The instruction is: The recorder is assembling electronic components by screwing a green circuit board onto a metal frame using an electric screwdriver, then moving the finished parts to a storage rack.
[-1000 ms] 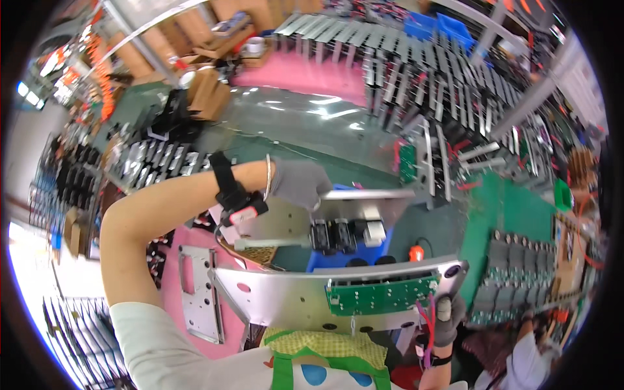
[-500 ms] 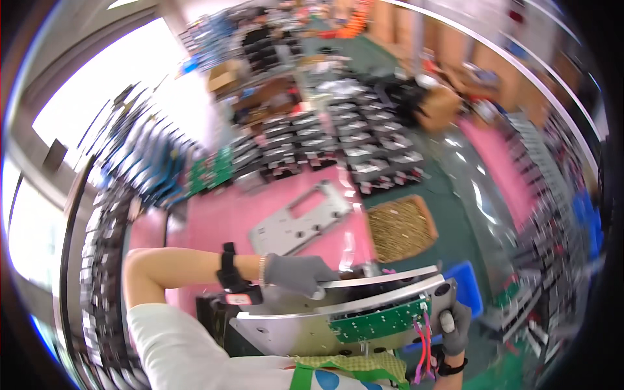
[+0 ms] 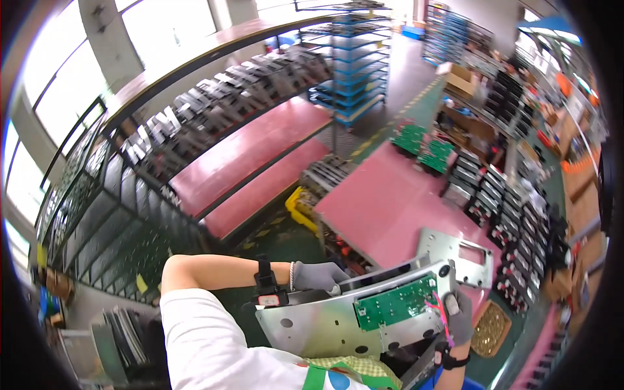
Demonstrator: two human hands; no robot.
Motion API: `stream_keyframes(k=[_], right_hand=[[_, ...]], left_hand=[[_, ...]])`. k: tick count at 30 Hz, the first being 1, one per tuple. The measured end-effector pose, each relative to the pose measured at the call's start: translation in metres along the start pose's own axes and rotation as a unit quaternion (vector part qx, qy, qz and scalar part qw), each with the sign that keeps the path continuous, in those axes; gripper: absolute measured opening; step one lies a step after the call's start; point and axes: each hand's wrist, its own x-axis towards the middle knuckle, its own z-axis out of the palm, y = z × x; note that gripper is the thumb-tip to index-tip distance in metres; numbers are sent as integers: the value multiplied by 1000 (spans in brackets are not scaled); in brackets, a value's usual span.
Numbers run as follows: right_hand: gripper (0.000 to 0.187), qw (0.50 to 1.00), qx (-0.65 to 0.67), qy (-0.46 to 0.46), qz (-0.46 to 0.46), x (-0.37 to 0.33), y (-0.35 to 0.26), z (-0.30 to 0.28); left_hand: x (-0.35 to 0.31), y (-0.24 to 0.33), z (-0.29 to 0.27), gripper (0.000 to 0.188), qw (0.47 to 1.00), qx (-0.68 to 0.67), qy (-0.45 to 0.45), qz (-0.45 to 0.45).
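A silver metal panel (image 3: 292, 331) with round holes is held up close to my body, slightly tilted. Mounted on its face is a green circuit board (image 3: 398, 302), with red and pink wires (image 3: 444, 318) hanging at its right end. What looks like a second metal plate (image 3: 383, 276) stands just behind the panel. My left hand (image 3: 320, 277), in a grey glove, is closed over the upper edge; its fingertips are partly hidden. Also gloved, my right hand (image 3: 460, 318) grips the panel's right end beside the wires, thumb on the near side.
Ahead is a pink-topped table (image 3: 377, 201) bearing a flat metal plate (image 3: 432, 247), green circuit boards (image 3: 435, 156) and rows of black-and-silver units (image 3: 465, 175). A long shelf rack (image 3: 266, 140) stands at the left, a yellow bin (image 3: 300, 208) by the table. Small metal parts fill a box (image 3: 491, 328) at right.
My view has swung left: the table and its plate now sit further right, and the shelf rack has come into full view. Both hands still hold the panel, which has turned along with me.
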Motion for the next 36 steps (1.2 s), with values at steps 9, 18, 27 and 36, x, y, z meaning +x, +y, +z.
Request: stream_keyframes(k=[9, 18, 27, 36], right_hand=[[53, 933, 154, -321, 45, 79, 10, 172], [55, 761, 210, -588, 174, 94, 62, 349], [41, 757, 117, -642, 25, 165, 24, 436], [47, 552, 302, -601, 493, 171, -64, 552]], left_hand=[[-177, -109, -2, 45, 940, -134, 309, 43], [-232, -162, -31, 39, 839, -250, 484, -18], [-283, -139, -81, 56, 815, -230, 532, 6], [-362, -159, -95, 64, 792, -266, 550, -3]])
